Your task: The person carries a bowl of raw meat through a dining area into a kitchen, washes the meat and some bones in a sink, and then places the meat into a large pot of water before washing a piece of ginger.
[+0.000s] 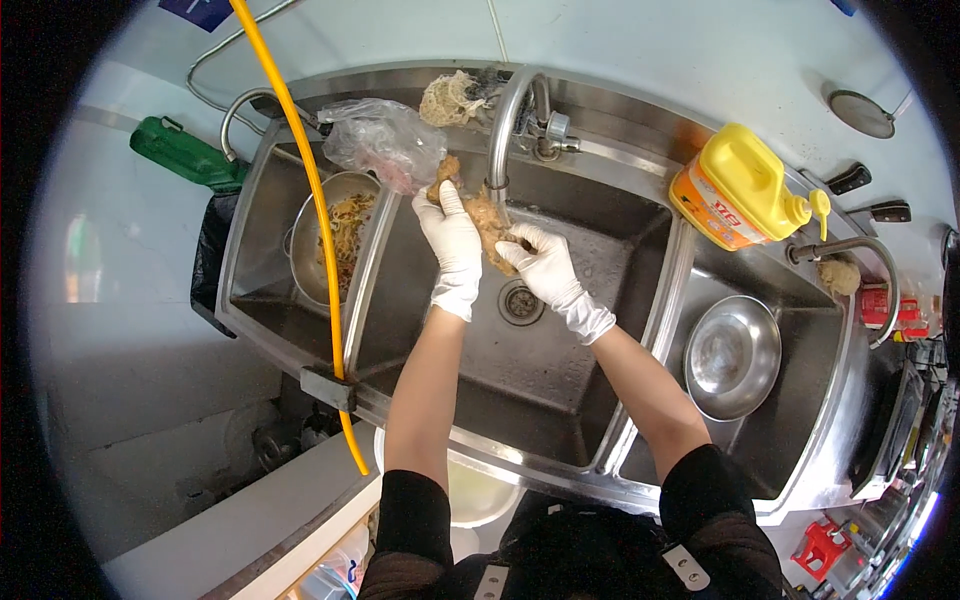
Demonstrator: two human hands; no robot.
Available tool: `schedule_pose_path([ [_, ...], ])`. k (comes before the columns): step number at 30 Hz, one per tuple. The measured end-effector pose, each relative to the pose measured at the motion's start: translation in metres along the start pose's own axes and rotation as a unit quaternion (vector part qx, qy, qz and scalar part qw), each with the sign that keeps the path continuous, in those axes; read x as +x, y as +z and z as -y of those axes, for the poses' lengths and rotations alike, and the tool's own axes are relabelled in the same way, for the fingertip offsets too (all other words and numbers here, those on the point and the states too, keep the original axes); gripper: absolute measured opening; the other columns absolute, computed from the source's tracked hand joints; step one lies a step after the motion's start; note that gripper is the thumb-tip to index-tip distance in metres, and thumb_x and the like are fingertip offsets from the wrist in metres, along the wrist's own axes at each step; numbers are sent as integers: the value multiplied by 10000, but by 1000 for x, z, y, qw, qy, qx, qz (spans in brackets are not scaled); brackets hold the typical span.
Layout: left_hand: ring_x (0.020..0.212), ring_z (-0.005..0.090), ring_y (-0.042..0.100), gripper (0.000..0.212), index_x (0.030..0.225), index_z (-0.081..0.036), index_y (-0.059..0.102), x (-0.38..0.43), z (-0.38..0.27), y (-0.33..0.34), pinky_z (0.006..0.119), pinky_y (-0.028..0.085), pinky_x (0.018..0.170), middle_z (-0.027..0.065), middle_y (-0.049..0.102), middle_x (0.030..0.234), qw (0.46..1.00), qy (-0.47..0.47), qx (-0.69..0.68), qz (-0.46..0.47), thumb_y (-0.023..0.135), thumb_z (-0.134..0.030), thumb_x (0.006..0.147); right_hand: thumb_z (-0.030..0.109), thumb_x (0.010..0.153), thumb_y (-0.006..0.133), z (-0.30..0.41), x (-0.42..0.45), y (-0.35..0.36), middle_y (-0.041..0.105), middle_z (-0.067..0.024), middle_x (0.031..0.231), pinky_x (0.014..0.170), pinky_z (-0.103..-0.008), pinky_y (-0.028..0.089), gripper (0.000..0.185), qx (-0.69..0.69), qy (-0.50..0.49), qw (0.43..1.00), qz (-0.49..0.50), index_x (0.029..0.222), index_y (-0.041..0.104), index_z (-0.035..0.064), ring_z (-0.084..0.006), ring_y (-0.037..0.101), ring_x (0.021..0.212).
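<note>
My left hand (454, 238) and my right hand (546, 264), both in white gloves, hold a long, lumpy, tan-brown piece (486, 217), perhaps food; its exact kind cannot be told. The left hand grips its upper end, with a knob sticking out past the fingers. At its lower right end, my right thumb and fingers pinch the edge. The piece is above the middle basin (555, 375) of a stainless steel sink, right by the mouth of the curved tap (501, 135). Below the hands lies the round drain (522, 302). Whether water runs is unclear.
Left of my hands are a clear plastic bag (382, 139) and a metal bowl of scraps (301, 262), crossed by a yellow hose (309, 161). A yellow detergent jug (739, 187) lies tilted at the right divider. The right basin holds a steel bowl (731, 358).
</note>
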State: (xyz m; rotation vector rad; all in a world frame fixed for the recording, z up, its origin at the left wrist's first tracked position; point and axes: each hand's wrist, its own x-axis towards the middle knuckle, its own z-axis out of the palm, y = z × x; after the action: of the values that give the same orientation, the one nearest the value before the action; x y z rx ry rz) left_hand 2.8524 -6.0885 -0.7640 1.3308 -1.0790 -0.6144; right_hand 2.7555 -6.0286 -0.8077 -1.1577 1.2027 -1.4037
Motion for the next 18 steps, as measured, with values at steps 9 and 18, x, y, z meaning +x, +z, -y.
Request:
schedule_pose_path([
  [9,770,163,482,326,998,53,468,0,30,-1,289,412,739,85,541,868,993,-95,-72,1,500,-263,924,276,844,634,0,15,-23,611,7,729,578,-235,432,278,177,206,962,-16,867,656,0,-63,498,653],
  [18,731,131,469,313,993,17,491,-9,25,-4,274,413,698,47,532,834,995,-99,-18,25,507,-287,921,88,768,695,12,4,-24,609,1,774,634,-231,452,192,20,131,986,103,913,634,-22,-63,501,690],
])
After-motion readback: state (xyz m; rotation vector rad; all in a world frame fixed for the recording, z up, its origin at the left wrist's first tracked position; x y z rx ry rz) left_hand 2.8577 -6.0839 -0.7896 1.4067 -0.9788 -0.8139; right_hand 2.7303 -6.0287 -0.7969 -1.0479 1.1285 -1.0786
